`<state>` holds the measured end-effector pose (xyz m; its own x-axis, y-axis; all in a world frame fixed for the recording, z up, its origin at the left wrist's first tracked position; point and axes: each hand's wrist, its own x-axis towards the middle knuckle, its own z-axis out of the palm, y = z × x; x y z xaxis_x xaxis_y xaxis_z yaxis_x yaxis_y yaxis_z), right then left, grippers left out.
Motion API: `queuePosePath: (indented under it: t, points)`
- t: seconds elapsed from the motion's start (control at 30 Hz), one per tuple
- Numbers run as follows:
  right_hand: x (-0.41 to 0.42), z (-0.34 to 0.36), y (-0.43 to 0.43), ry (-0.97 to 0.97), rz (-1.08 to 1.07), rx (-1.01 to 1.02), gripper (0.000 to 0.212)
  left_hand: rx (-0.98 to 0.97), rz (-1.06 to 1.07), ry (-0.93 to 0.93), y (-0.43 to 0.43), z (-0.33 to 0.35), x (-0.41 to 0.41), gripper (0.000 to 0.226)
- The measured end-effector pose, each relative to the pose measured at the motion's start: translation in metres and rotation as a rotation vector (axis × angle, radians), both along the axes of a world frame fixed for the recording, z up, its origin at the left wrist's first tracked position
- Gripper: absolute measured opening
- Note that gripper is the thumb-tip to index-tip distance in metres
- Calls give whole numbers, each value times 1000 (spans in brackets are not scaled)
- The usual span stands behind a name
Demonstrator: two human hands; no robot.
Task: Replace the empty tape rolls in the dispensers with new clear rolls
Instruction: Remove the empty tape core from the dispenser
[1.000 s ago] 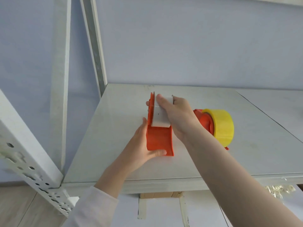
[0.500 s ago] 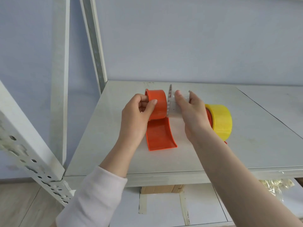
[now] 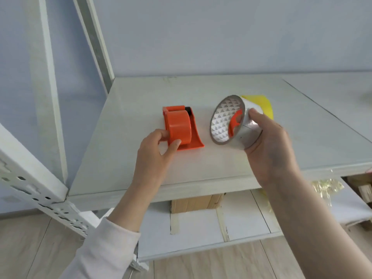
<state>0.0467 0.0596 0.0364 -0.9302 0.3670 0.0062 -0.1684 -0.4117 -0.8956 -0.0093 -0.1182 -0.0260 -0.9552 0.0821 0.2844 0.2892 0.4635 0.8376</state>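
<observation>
An orange tape dispenser (image 3: 181, 127) stands on the white shelf (image 3: 211, 87), its bare orange hub showing with no roll on it. My left hand (image 3: 159, 148) pinches the hub's near edge. My right hand (image 3: 269, 150) holds a white, nearly empty tape roll (image 3: 229, 121) up in the air to the right of the dispenser, its printed inner core facing me. Behind that roll, a second orange dispenser with a yellow tape roll (image 3: 261, 103) is mostly hidden; a bit of its orange shows through the core.
A white slotted shelf post (image 3: 36, 190) slants at the left. Below the shelf lie a cardboard box (image 3: 195, 203) and a lower white board (image 3: 201, 228). Crumpled clear film (image 3: 326, 187) and wooden pieces (image 3: 364, 190) sit at the lower right.
The white roll came off the orange dispenser's hub and my right hand carried it away to the right. My left hand shifted down to the hub's near side.
</observation>
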Motion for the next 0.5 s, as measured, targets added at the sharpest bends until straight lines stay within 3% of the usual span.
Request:
queuePosePath:
  t: [0.07,0.13,0.2,0.3,0.37,0.5]
  points:
    - [15,-7,4,1,66,-119,24,48,37,-22,-1,-8,6,45]
    - [33,-14,9,-9,85,-203,21,87,146,73,2,-12,20,64]
    - [55,-22,16,-27,89,-268,18,190,195,237,13,-10,42,55]
    - [91,-36,36,-67,88,-372,27,339,-12,309,50,-8,84,31]
    - [118,-43,56,-71,72,-454,23,449,-228,161,83,-11,111,32]
    - [183,-59,106,-79,-19,-591,18,638,-611,-522,156,-24,159,52]
